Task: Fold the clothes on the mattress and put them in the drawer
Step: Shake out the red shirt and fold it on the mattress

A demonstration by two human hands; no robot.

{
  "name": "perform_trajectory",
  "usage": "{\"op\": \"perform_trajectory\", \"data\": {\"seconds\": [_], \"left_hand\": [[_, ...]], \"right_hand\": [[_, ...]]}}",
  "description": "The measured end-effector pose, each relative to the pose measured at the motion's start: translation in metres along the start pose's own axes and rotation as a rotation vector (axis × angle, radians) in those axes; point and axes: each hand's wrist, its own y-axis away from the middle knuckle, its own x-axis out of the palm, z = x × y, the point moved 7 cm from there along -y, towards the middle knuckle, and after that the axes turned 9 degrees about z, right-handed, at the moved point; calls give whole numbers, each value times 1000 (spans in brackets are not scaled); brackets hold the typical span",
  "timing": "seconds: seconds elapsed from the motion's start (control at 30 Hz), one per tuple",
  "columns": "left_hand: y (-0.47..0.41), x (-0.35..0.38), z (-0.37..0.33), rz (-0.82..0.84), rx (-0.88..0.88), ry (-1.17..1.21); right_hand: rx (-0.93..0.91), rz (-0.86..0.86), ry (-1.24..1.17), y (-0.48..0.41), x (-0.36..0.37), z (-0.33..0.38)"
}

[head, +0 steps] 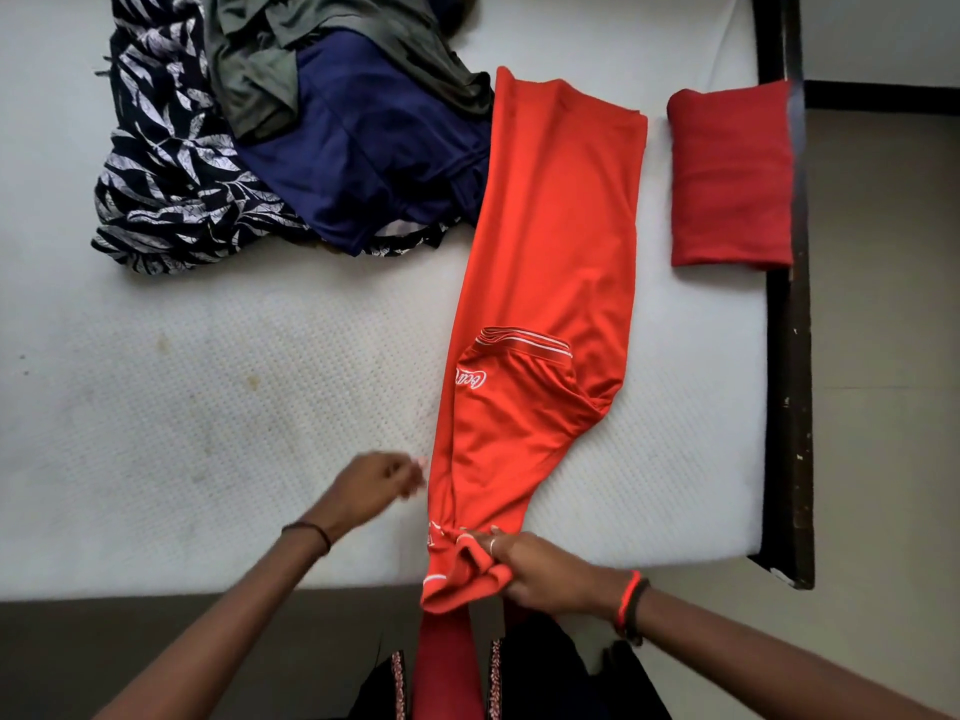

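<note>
Dark bed frame [792, 366] (finish chipped in spots) borders the right edge of the white mattress [208, 407]. Beige floor [883, 356] lies beyond. Lighting is even and soft.

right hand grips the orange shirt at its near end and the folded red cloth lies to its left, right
No. The right hand does grip the orange shirt at its near end, but the folded red cloth lies to its right, as the head view shows.

The white mattress [208, 407] shows faint yellowish marks, perhaps stains. An orange-red shirt [545, 252] has white lettering and collar stripes. At the right edge: a dark red garment [730, 174]. Far left: navy garment [374, 163], olive-grey garment [249, 70], black-and-white leaf-print garment [166, 174].
</note>
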Motion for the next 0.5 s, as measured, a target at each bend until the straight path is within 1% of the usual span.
{"op": "perform_trajectory", "data": {"seconds": [0.03, 0.07, 0.1, 0.13, 0.2, 0.23, 0.3, 0.33, 0.4, 0.5], "left_hand": [[-5, -18, -14, -106, 99, 18], [-9, -30, -33, -153, 204, 55], [-14, -36, -50, -151, 274, 92], [-21, -39, -66, -116, 308, 145], [-38, -37, -84, 4, 270, 283], [-46, -34, -88, 58, 233, 317], [-63, -25, -85, 129, 136, 314], [-69, -22, -79, 142, 85, 307], [-77, -19, -67, 138, -11, 322], [-81, -15, -54, 136, -71, 373]], "right_hand": [[19, 5, -86, -1, -11, 1], [30, 31, -185, -1, -24, 5], [49, 75, -248, -2, -36, 5], [71, 122, -341, -2, -50, 5], [118, 200, -446, -5, -79, -7], [108, 222, -441, -7, -95, -10], [104, 281, -526, -12, -122, -15], [129, 285, -630, -15, -134, -19], [190, 225, -744, -26, -160, -34], [261, 43, -690, -41, -198, -63]]}}
